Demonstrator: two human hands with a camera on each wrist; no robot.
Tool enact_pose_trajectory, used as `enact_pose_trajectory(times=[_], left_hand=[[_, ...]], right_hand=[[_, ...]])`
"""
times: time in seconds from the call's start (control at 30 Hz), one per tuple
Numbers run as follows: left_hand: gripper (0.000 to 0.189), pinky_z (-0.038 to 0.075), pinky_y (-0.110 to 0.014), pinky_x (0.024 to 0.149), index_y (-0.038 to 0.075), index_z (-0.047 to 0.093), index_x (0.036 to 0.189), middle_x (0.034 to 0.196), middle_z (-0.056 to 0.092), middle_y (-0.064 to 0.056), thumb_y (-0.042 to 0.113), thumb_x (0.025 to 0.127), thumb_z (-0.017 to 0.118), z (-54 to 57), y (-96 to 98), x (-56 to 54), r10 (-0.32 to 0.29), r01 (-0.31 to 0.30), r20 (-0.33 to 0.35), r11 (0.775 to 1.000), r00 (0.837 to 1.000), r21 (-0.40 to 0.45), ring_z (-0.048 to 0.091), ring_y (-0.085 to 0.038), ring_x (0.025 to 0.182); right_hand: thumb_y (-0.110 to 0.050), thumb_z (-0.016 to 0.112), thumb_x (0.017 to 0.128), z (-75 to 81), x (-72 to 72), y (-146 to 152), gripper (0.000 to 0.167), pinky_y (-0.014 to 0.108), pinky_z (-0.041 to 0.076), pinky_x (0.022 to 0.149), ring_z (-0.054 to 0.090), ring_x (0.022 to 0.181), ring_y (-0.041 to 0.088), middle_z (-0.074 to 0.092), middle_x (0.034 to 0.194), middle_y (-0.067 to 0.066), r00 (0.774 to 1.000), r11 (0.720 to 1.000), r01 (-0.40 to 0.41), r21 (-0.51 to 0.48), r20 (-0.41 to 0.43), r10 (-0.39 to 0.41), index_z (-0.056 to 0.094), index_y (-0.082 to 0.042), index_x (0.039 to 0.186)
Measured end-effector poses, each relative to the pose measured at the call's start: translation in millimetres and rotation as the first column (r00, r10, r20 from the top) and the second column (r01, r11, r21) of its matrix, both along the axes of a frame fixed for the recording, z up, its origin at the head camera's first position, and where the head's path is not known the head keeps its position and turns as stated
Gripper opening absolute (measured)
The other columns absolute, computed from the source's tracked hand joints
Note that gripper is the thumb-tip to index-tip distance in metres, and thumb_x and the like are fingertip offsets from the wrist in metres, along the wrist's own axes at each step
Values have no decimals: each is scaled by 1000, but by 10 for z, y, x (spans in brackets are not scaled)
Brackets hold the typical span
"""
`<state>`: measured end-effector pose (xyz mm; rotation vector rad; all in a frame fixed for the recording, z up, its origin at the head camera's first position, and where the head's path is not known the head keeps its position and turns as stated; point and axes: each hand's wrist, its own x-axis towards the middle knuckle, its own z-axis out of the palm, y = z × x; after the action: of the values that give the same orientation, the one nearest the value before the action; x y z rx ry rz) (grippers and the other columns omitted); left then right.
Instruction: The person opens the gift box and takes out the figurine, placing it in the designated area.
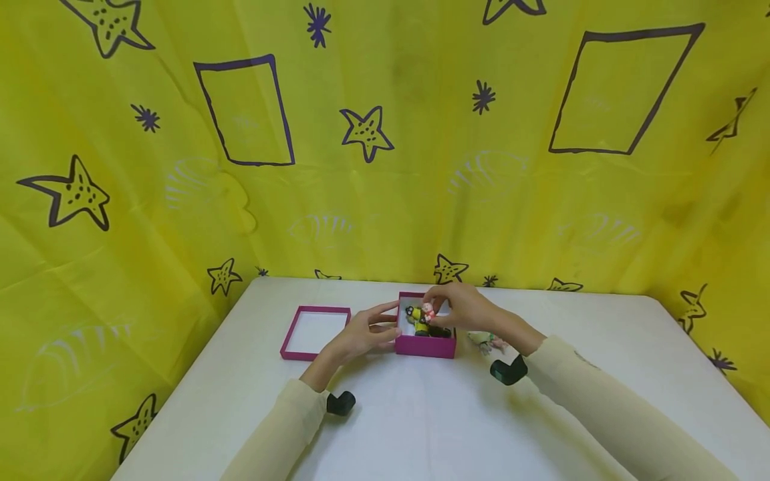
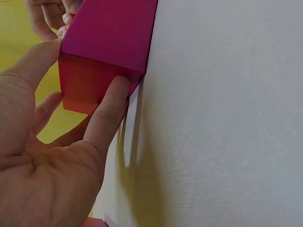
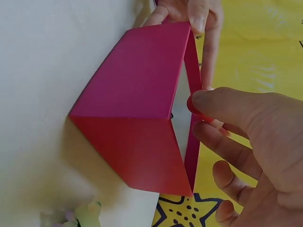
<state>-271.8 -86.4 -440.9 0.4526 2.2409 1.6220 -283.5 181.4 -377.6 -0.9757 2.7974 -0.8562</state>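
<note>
A magenta box (image 1: 425,347) with a pale inside stands open-topped on the white table. Inside lies a yellow-and-black figurine (image 1: 416,319) resembling a bee, with a dark item beside it. My right hand (image 1: 464,308) pinches a small pink-and-red figurine (image 1: 428,312) over the box opening, between thumb and fingertips. In the right wrist view, a red part (image 3: 191,105) of that figurine shows beneath the thumb. My left hand (image 1: 361,336) rests its fairly straight fingers (image 2: 109,113) against the box's left wall, with the thumb at the upper edge.
Left of the box lies its magenta-rimmed lid (image 1: 299,356), white inside facing up. A small greenish-and-pink figure (image 1: 486,341) lies right of the box, partly behind the right forearm. A yellow curtain (image 1: 385,220) with drawn stars hangs along the table's back and sides.
</note>
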Motion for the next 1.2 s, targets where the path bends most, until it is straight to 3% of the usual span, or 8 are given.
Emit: enact_pose_trajectory(times=[0.37,0.6,0.73,0.93,1.2], left_hand=[[67,55,-41,99,26,45,157,147,55,-16,25,97,74,-31,-10,13,20,-20,-3,1000,1000,3,56,-36,132],[67,56,-41,99,26,44,158,147,55,-15,26,97,74,-28,-8,26,21,-21,3,1000,1000,4,55,-36,133],[68,56,-41,99,23,43,158,147,55,-15,24,98,73,-39,-2,13,10,-10,-9,1000,1000,5,55,-36,133],[69,54,-41,101,23,42,159,146,55,-15,24,98,73,-21,-6,16,-5,5,-17,1000,1000,15,56,-36,132],[69,54,-41,102,24,42,159,147,55,-15,26,97,74,-23,-3,0,-7,8,-14,1000,1000,17,54,-35,134]], right_hand=[[-13,82,88,2,45,106,38,44,56,81,64,91,31,71,91,-4,1000,1000,-21,-4,-6,21,69,-1,121],[-12,82,88,9,76,166,34,43,55,78,64,90,24,71,94,-3,999,999,-34,-13,-24,34,70,-4,119],[-13,82,88,14,106,247,33,41,55,77,64,91,27,72,95,-4,999,999,-34,-31,-37,33,70,-6,118],[-17,84,86,40,169,391,37,32,51,72,60,88,25,72,99,-4,999,999,28,-33,-37,-29,70,-11,120],[-14,84,86,42,247,642,40,32,51,73,58,87,23,72,102,0,997,996,66,-53,-43,-68,67,-10,121]])
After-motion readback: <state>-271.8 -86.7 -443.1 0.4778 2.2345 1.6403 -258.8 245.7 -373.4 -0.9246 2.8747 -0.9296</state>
